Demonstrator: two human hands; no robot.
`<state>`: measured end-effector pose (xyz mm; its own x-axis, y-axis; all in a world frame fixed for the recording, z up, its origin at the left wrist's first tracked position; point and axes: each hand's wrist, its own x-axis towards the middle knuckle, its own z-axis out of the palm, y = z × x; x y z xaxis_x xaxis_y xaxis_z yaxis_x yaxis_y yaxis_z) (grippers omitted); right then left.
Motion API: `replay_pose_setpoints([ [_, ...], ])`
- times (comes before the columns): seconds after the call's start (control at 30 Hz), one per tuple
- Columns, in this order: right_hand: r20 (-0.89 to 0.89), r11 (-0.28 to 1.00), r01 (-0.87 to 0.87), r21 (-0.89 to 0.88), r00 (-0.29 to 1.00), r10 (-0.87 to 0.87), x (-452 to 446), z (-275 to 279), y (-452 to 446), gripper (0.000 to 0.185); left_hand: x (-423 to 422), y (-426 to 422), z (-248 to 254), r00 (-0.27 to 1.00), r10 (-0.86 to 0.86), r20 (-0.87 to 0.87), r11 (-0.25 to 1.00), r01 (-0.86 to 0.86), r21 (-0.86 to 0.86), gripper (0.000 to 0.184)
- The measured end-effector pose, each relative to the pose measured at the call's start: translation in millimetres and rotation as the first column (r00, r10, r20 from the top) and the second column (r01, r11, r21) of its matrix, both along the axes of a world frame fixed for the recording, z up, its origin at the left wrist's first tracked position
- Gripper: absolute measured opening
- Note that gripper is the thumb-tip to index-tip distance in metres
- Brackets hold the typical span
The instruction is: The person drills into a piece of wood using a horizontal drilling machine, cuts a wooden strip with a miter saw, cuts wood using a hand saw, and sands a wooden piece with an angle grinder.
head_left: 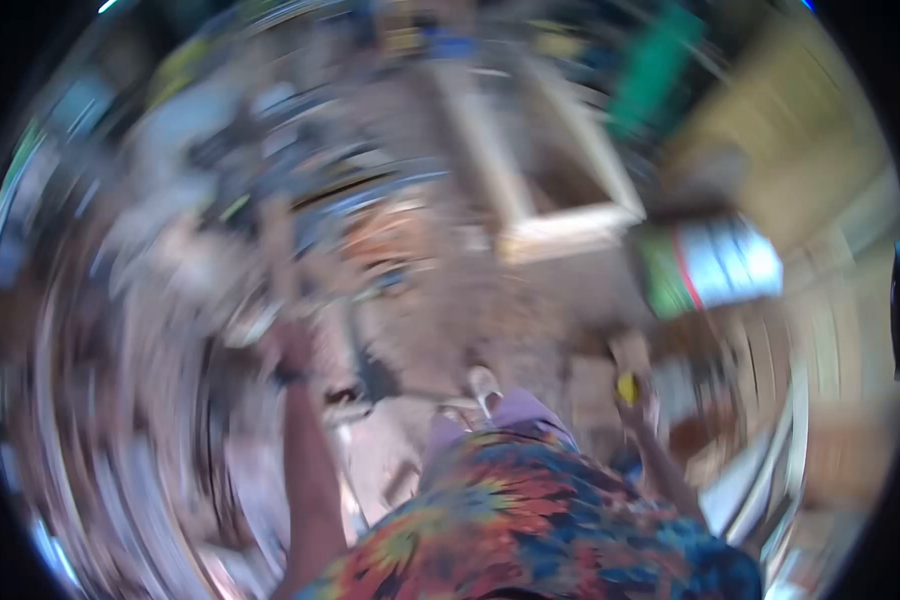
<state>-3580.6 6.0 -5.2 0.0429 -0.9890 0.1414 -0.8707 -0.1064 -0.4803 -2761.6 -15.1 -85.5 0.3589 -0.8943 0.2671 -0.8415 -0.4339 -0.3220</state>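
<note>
Cluttered brown floor (530,320), pale wooden frame (570,228)
Right hand (646,408) holds small yellow object (627,387); left hand (292,346) blurred, grip unclear.

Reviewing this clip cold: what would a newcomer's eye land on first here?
Probably the brightly patterned shirt at bottom centre, vivid in a heavily blurred view. Next, likely the pale rectangular frame at upper centre and, to its right, the white-and-green item with a red stripe. A small yellow object also stands out at the right hand, too blurred to identify.
</note>
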Motion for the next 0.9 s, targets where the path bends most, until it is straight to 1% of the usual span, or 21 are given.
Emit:
replay_pose_setpoints([
  [0.03,-0.128,0.953,0.271,0.136,0.959,-0.254,-2,64,33,0.065,-9,-3,35,0.976,-0.017,-0.216,0.995,-0.006,-0.103,0.025],
  [0.07,-0.007,0.712,0.559,0.425,0.788,-0.615,40,162,50,0.063,-15,-12,55,0.949,-0.050,-0.310,0.988,0.002,-0.151,0.027],
  [0.1,-0.163,0.651,0.703,0.287,0.705,-0.690,18,162,81,0.064,-21,-39,60,0.940,-0.099,-0.327,0.982,0.039,-0.187,0.029],
  [0.13,-0.149,0.595,0.782,0.185,0.621,-0.770,-37,109,131,0.067,-40,-58,61,0.950,-0.111,-0.292,0.974,0.046,-0.222,0.031],
  [0.17,-0.076,0.553,0.827,0.104,0.561,-0.825,-63,92,168,0.067,-57,-71,65,0.962,-0.101,-0.253,0.964,0.031,-0.266,0.034],
  [0.2,-0.142,0.442,0.894,0.070,0.447,-0.883,-75,86,190,0.062,-77,-83,66,0.967,-0.095,-0.237,0.955,0.021,-0.297,0.036],
  [0.23,-0.097,0.377,0.924,0.059,0.381,-0.919,-88,82,215,0.069,-94,-88,69,0.967,-0.104,-0.231,0.949,0.027,-0.315,0.038],
  [0.27,-0.119,0.225,0.974,0.036,0.227,-0.967,-83,90,231,0.064,-103,-89,72,0.971,-0.098,-0.219,0.945,0.022,-0.325,0.041],
  [0.3,-0.136,0.130,0.980,0.148,0.150,-0.979,-88,96,243,0.063,-111,-88,72,0.973,-0.086,-0.215,0.944,0.011,-0.329,0.043],
  [0.37,-0.163,-0.010,0.983,0.183,0.020,-0.986,-102,84,275,0.065,-117,-91,81,0.975,-0.072,-0.209,0.942,-0.003,-0.335,0.048],
  [0.43,-0.129,-0.049,0.986,0.162,-0.029,-0.991,-108,79,309,0.067,-116,-91,81,0.973,-0.048,-0.226,0.941,-0.031,-0.337,0.053],
  [0.5,-0.219,-0.159,0.965,0.208,-0.112,-0.969,-130,63,337,0.076,-119,-94,88,0.971,-0.042,-0.235,0.940,-0.041,-0.338,0.057],
  [0.6,-0.244,-0.206,0.905,0.371,-0.119,-0.962,-173,42,371,0.082,-104,-90,87,0.971,0.008,-0.238,0.941,-0.088,-0.326,0.065],
  [0.63,-0.273,-0.168,0.922,0.348,-0.072,-0.959,-193,16,386,0.083,-87,-86,86,0.972,0.031,-0.232,0.946,-0.104,-0.308,0.067],
  [0.7,-0.277,-0.157,0.941,0.300,-0.072,-0.958,-220,-15,394,0.090,-44,-54,81,0.972,0.100,-0.210,0.949,-0.156,-0.272,0.072],
  [0.73,-0.352,-0.159,0.940,0.302,-0.045,-0.935,-248,-40,402,0.084,-22,-37,77,0.972,0.116,-0.202,0.953,-0.166,-0.255,0.075],
  [0.77,-0.418,-0.166,0.942,0.291,-0.031,-0.908,-257,-38,399,0.076,-5,-25,65,0.974,0.106,-0.198,0.956,-0.155,-0.248,0.077],
  [0.8,-0.546,-0.169,0.967,0.191,-0.038,-0.837,-263,-40,393,0.075,10,-14,53,0.978,0.097,-0.183,0.961,-0.140,-0.238,0.079],
  [0.83,-0.540,-0.014,0.955,0.295,0.155,-0.827,-299,-72,428,0.065,-34,14,77,0.981,0.101,-0.164,0.953,-0.142,-0.267,0.081],
  [0.87,-0.684,0.026,0.992,0.120,0.102,-0.722,-329,-135,463,0.058,-58,18,95,0.934,0.292,-0.208,0.923,-0.332,-0.195,0.071],
  [0.9,-0.770,0.315,0.915,-0.250,0.010,-0.638,-360,-192,510,0.065,-47,14,104,0.814,0.333,-0.477,0.940,-0.329,0.095,0.054],
])
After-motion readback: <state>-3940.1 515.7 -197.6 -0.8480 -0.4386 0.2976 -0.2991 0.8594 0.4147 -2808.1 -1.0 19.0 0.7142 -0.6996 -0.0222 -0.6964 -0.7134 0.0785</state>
